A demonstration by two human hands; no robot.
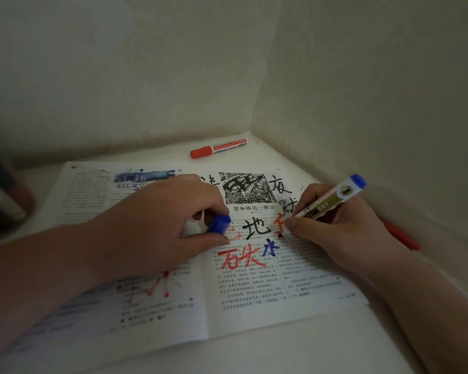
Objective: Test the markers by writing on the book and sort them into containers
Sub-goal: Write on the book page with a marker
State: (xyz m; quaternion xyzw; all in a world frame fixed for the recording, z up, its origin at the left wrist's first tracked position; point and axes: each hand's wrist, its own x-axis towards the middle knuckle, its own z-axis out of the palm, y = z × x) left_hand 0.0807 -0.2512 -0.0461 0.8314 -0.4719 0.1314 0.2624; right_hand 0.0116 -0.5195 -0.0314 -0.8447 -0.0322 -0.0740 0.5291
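The open book [254,306] lies nearest, already scrawled with red, black and blue trial characters, so several markers look tested. On it the left hand [170,220] pinches a blue cap [219,224]. The right hand [341,233] grips the blue marker [333,203], angled down at the page. A red pen [401,236] lies beside that wrist and a capped red marker [218,148] beyond the book, both unsorted. The dark blur at far left may be a container [0,190].

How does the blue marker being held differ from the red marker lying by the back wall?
The blue marker is uncapped, its cap in the left hand; the red marker is capped. The blue marker slants in the right hand over the book; the red marker lies flat beyond it, untouched. Both carry printed labels.
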